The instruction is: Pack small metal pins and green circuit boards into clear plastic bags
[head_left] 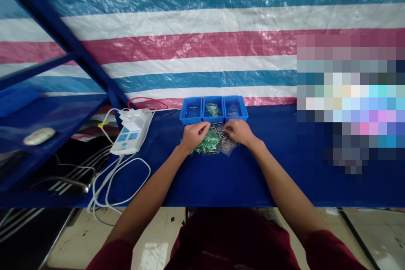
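Observation:
A pile of green packets, thin metal pieces and clear packets lies on the blue table. At the pile's left edge is my left hand, its fingers closed in a pinch; what they hold, if anything, is too small to name. My right hand pinches at the upper right of the pile, touching the metal pieces. Behind the pile stand three blue bins: the left bin holds a few thin metal pieces, the middle bin green packets, the right bin clear packets.
A white power strip with plugs and coiled white cables sits at the left. Beyond it are a blue frame and a shelf with a white mouse. Striped sheeting hangs behind. The right side is pixelated.

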`<action>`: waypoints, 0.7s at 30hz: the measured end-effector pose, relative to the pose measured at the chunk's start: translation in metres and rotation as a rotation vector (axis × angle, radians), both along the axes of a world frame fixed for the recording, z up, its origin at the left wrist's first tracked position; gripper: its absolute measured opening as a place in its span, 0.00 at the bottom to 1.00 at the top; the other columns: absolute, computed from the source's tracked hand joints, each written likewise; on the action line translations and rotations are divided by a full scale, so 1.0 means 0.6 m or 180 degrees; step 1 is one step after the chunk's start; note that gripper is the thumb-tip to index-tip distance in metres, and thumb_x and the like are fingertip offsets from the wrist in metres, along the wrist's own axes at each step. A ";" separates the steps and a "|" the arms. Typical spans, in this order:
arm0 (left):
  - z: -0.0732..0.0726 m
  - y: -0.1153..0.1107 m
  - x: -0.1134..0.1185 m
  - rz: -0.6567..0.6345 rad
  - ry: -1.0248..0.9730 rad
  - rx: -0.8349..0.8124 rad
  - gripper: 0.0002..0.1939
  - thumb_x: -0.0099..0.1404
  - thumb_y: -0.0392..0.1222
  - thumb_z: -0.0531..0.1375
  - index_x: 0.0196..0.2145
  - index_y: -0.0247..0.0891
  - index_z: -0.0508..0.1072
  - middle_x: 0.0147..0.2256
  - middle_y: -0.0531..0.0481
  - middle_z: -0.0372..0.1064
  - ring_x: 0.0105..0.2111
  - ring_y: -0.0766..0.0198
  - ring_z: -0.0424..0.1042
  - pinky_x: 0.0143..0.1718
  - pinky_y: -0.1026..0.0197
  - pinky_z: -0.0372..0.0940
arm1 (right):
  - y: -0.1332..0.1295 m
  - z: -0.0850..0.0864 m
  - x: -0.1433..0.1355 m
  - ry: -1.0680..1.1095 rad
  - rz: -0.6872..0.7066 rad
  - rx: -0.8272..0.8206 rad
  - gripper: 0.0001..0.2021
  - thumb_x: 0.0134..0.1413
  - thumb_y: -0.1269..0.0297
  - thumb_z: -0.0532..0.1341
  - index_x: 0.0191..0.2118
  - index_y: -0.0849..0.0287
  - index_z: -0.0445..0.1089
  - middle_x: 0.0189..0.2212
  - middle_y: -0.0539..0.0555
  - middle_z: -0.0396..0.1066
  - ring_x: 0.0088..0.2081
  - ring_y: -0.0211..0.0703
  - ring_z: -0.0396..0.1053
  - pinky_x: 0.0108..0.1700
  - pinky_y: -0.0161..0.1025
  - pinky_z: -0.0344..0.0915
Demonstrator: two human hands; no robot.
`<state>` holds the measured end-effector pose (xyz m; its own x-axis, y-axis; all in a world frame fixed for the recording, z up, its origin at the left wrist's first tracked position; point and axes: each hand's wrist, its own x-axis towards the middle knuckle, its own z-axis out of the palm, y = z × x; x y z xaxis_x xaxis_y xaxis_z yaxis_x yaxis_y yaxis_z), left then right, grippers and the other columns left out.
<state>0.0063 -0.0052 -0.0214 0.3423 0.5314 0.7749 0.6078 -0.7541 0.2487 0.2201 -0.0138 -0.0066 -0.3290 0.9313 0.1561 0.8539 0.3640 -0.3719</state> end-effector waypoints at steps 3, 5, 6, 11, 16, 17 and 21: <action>-0.002 0.001 0.000 0.0027 0.0042 0.0093 0.11 0.67 0.41 0.56 0.33 0.36 0.77 0.19 0.55 0.70 0.17 0.73 0.64 0.22 0.68 0.58 | -0.001 -0.001 -0.001 0.0059 -0.0009 -0.0040 0.12 0.49 0.74 0.57 0.36 0.57 0.76 0.36 0.53 0.76 0.38 0.44 0.70 0.38 0.36 0.60; -0.002 0.002 0.000 0.0026 0.0056 0.0114 0.11 0.67 0.41 0.57 0.33 0.35 0.77 0.19 0.55 0.70 0.17 0.73 0.64 0.22 0.68 0.58 | 0.000 -0.001 -0.002 0.0096 -0.0020 -0.0114 0.11 0.48 0.74 0.58 0.35 0.56 0.76 0.34 0.52 0.76 0.37 0.44 0.70 0.37 0.36 0.60; -0.003 0.002 0.000 0.0018 0.0057 0.0122 0.11 0.67 0.41 0.57 0.33 0.35 0.77 0.19 0.55 0.70 0.17 0.73 0.64 0.22 0.68 0.58 | 0.000 -0.002 -0.002 0.0119 -0.0019 -0.0137 0.10 0.48 0.73 0.58 0.34 0.56 0.76 0.33 0.52 0.76 0.36 0.44 0.70 0.36 0.36 0.60; -0.003 0.002 0.000 0.0005 0.0025 0.0113 0.10 0.67 0.41 0.57 0.33 0.36 0.77 0.19 0.55 0.70 0.17 0.73 0.64 0.22 0.68 0.58 | 0.003 -0.003 0.003 0.0252 0.0007 -0.0020 0.06 0.49 0.73 0.61 0.31 0.57 0.75 0.32 0.52 0.76 0.35 0.43 0.70 0.34 0.36 0.58; 0.001 0.000 0.001 -0.0110 -0.0062 -0.0090 0.10 0.67 0.41 0.56 0.35 0.35 0.77 0.23 0.52 0.73 0.20 0.71 0.67 0.25 0.68 0.60 | 0.006 0.001 0.006 0.0729 -0.0092 0.0343 0.05 0.51 0.73 0.61 0.31 0.58 0.73 0.31 0.53 0.75 0.32 0.42 0.68 0.35 0.36 0.58; 0.002 0.000 0.002 -0.0179 -0.0089 -0.0168 0.10 0.68 0.41 0.56 0.38 0.35 0.77 0.25 0.51 0.74 0.22 0.70 0.68 0.26 0.67 0.61 | 0.006 0.002 0.004 0.0859 -0.0080 0.0427 0.04 0.52 0.72 0.61 0.32 0.58 0.73 0.31 0.53 0.75 0.32 0.42 0.68 0.36 0.36 0.58; 0.002 0.004 0.003 -0.0481 -0.0103 -0.0437 0.13 0.67 0.44 0.57 0.45 0.36 0.74 0.34 0.47 0.75 0.26 0.69 0.70 0.29 0.66 0.64 | 0.004 0.005 -0.016 0.1115 0.0079 0.0606 0.04 0.55 0.71 0.61 0.32 0.58 0.72 0.31 0.53 0.74 0.32 0.42 0.68 0.36 0.36 0.59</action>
<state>0.0084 -0.0031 -0.0204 0.4023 0.5772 0.7106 0.4805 -0.7938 0.3728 0.2104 -0.0111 -0.0037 -0.2471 0.8674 0.4318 0.6775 0.4733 -0.5630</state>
